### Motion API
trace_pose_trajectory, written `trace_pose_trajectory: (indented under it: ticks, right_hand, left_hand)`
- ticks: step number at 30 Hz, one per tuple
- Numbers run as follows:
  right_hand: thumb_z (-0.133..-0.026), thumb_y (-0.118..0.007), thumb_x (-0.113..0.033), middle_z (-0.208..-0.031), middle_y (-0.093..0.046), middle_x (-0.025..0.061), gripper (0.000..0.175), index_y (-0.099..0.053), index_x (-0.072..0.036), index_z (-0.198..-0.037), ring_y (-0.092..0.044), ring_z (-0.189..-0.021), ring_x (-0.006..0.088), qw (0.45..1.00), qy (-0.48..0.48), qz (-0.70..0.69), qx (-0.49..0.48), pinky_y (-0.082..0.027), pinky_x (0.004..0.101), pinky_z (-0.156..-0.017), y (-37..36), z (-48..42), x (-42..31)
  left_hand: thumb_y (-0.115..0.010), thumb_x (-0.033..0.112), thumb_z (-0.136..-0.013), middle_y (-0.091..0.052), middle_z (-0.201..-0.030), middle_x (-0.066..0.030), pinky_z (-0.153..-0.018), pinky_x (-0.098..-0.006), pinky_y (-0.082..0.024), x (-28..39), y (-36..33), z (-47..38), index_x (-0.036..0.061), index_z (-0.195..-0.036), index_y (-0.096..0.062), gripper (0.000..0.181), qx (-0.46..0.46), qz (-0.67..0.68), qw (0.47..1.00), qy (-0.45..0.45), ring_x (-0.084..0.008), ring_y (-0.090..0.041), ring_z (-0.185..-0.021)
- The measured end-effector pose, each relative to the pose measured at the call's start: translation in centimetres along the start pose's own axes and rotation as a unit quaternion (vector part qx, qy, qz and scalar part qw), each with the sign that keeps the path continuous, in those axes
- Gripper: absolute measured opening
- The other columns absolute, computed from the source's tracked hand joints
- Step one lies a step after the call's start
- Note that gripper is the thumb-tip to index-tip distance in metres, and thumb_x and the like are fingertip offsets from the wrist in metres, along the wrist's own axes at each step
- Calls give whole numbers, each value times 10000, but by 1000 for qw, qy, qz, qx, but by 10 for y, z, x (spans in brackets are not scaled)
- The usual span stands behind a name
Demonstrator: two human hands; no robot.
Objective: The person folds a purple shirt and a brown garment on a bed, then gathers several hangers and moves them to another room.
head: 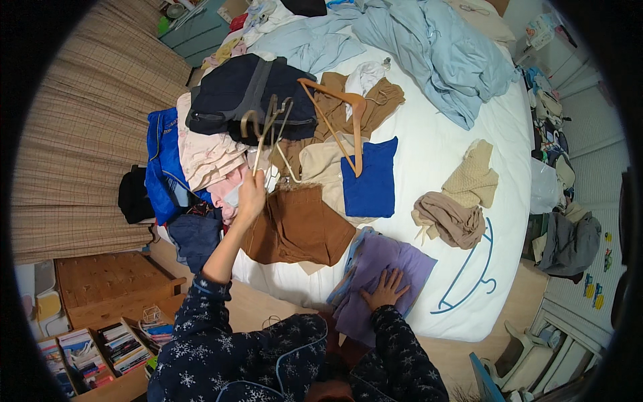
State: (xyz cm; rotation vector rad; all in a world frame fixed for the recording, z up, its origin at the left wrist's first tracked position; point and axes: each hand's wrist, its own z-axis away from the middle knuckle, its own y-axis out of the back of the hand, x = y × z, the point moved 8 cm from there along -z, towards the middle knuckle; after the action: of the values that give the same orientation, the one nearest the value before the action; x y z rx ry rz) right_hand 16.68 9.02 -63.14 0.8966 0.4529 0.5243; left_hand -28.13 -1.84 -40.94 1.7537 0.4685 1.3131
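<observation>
My left hand (252, 195) grips several metal clothes hangers (271, 131) by their lower part, raised over the pile of clothes on the bed, hooks pointing up in the picture. My right hand (386, 291) lies flat with spread fingers on a purple folded cloth (412, 261) at the bed's near edge. Between the hands lies a brown garment (306, 226). Beyond it are a folded blue garment (374, 186) and a beige garment (321, 166). A wooden hanger (355, 125) rests across the blue one and the brown clothes (388, 103).
A blue hanger (472, 276) and crumpled beige and taupe clothes (452, 218) lie on the bed's right side. A dark jacket (281, 85), pink floral cloth (206, 151) and bright blue jacket (163, 156) are heaped left. A light blue duvet (442, 50) covers the far part.
</observation>
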Motion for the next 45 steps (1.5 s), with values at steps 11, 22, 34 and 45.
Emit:
trace_pose_trajectory:
  ticks: [11, 22, 34, 45]
  right_hand:
    - [-635, -619, -766, -1549, 24, 197, 1188, -131, -117, -1503, 78, -1430, 370, 1000, 8, -10, -1, 15, 709, -1023, 10, 10, 1]
    - [-630, -649, -743, -1548, -38, 209, 1125, -263, -104, -1473, 42, -1425, 396, 998, -18, 58, 5, -6, 707, -1030, 29, 5, -17]
    - [-638, -706, -655, -1358, -453, 220, 1026, -407, 32, -1339, -399, -1287, 353, 997, -27, -77, -15, -330, 441, -1048, 150, -172, 47]
    - [-565, -777, -635, -1533, -207, 149, 1209, -227, -55, -1473, -172, -1419, 289, 983, -66, -135, -104, -183, 355, -1155, 114, -210, 63]
  left_hand:
    - [-367, 322, -1026, -328, -530, 48, -362, -225, -293, -60, -10, 135, 107, -851, -462, 293, -63, 389, 898, 195, -47, -315, -406]
    - [-410, 281, -962, -635, -935, -206, -824, -431, -468, -154, -75, 145, 21, -973, -609, 328, -152, -45, 962, 222, -374, -601, -940]
    - [-522, 148, -889, -630, -988, -222, -864, -427, -471, 101, -165, 1, -27, -1197, -521, 354, -194, 131, 969, -84, -380, -608, -947]
    - [-599, 146, -820, -582, -1059, -290, -885, -500, -443, 84, -304, -82, -42, -1168, -404, 441, -123, 3, 989, 87, -446, -563, -1015]
